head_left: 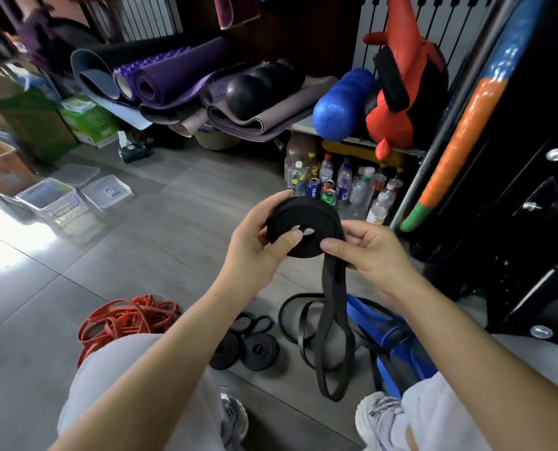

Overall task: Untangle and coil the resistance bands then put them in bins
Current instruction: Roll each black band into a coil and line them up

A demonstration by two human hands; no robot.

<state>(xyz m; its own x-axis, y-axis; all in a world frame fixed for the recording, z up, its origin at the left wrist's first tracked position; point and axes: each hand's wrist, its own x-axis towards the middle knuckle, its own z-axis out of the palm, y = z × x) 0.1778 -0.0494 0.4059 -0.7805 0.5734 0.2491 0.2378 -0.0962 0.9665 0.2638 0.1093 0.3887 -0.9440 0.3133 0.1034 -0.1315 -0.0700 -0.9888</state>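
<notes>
Our left hand [254,245] grips the black band coil [303,222]. Our right hand [365,249] pinches its hanging tail [331,320]. Red bands [124,320] lie below.

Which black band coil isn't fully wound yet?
The held coil, between left hand and right hand: a long loop hangs loose from it. The two floor coils are wound tight.
</notes>
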